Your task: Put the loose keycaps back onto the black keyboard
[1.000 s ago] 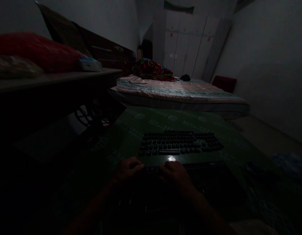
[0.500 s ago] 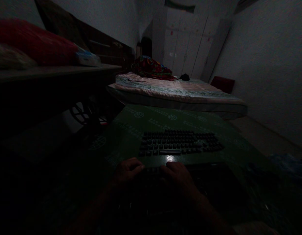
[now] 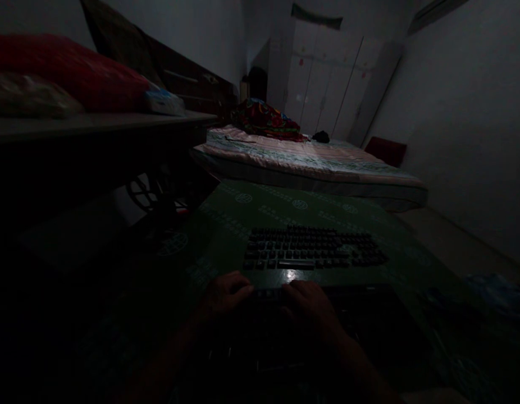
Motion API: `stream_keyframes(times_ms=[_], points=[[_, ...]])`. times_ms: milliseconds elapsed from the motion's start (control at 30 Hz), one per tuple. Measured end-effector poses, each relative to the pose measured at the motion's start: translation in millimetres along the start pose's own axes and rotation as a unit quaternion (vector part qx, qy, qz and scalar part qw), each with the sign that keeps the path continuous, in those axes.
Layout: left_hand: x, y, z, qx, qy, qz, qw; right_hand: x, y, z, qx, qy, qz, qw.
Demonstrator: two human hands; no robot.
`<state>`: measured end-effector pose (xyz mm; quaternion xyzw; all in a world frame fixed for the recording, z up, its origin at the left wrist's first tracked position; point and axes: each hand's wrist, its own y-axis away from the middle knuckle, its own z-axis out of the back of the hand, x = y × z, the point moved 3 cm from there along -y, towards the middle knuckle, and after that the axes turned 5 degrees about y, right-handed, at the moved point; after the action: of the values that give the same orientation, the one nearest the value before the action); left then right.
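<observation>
In dim light, a dark keyboard (image 3: 382,314) lies on the green table in front of me, its surface mostly lost in shadow. My left hand (image 3: 227,293) is curled at its far left edge, thumb and fingers closed on that edge. A short way to the right, my right hand (image 3: 308,303) rests over the far row, fingertips bent down and drawn together. Anything under them is too dark to see. Between the hands, a few keys show faintly. Beyond the keyboard, loose black keycaps (image 3: 302,246) lie in rows, with a long space bar (image 3: 297,264) nearest me.
The green tabletop (image 3: 218,224) carries white printed logos. Behind it is a bed (image 3: 327,163) with a bunched red patterned blanket (image 3: 268,120). At left stands a higher table (image 3: 117,120) with a red bag (image 3: 83,73). Bluish cloth (image 3: 500,292) lies at right.
The whole view has shifted slightly, so things appear a little further right. Both hands keep nearly the same place at the keyboard's far edge. The keycap rows look unchanged.
</observation>
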<state>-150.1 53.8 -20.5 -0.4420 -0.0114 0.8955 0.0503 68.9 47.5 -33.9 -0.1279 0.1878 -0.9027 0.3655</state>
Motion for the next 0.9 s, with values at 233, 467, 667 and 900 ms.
stream_keyframes(times_ms=[233,467,667,900], points=[[0.3,0.2,-0.6,0.002,0.006,-0.006,1.0,0.6,-0.4,3.3,0.004,0.0,-0.007,1.0],[1.7,-0.2,-1.9,-0.002,0.014,-0.012,1.0,-1.0,1.1,1.1,0.006,-0.004,0.001,1.0],[2.9,-1.3,-2.2,0.003,0.008,-0.016,1.0,-2.9,0.1,-1.5,0.013,0.0,-0.003,1.0],[3.9,-0.5,-4.1,0.004,0.014,-0.028,0.999,-7.5,-3.9,0.8,0.05,-0.02,0.006,0.999]])
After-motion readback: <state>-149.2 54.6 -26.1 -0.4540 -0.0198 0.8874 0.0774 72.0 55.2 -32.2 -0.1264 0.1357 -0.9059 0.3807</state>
